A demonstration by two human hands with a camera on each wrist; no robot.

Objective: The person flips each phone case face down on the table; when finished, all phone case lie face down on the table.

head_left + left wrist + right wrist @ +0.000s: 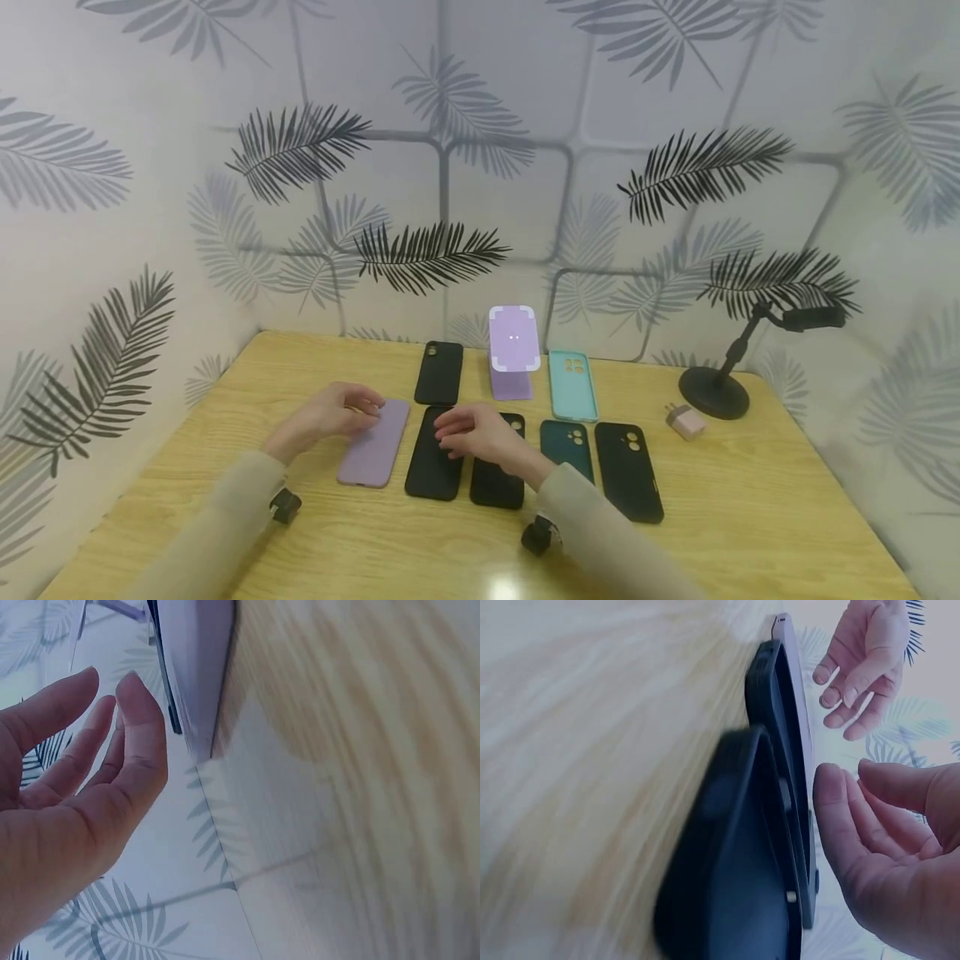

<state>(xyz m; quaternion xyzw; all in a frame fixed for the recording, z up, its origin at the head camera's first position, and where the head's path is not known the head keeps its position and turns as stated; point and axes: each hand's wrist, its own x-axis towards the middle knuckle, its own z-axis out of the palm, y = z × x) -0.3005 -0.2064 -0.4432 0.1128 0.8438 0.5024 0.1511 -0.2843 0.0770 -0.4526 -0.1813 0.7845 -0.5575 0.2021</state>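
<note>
My left hand hovers over the upper part of a lilac phone case, its fingers loosely bent around nothing. In the left wrist view a gap separates those fingertips from the case's edge. Above two black phone cases, one on the left and one on the right, hangs my right hand, also loosely curved and holding nothing. The right wrist view shows these black cases lying open side up, with raised rims, beside the fingers. My right wrist partly covers a dark teal case.
Behind the row lie another black case and a turquoise case, with a lilac phone stand between them. Farther right are a black case, a pinkish charger plug and a black jointed stand. A patterned wall borders the wooden table.
</note>
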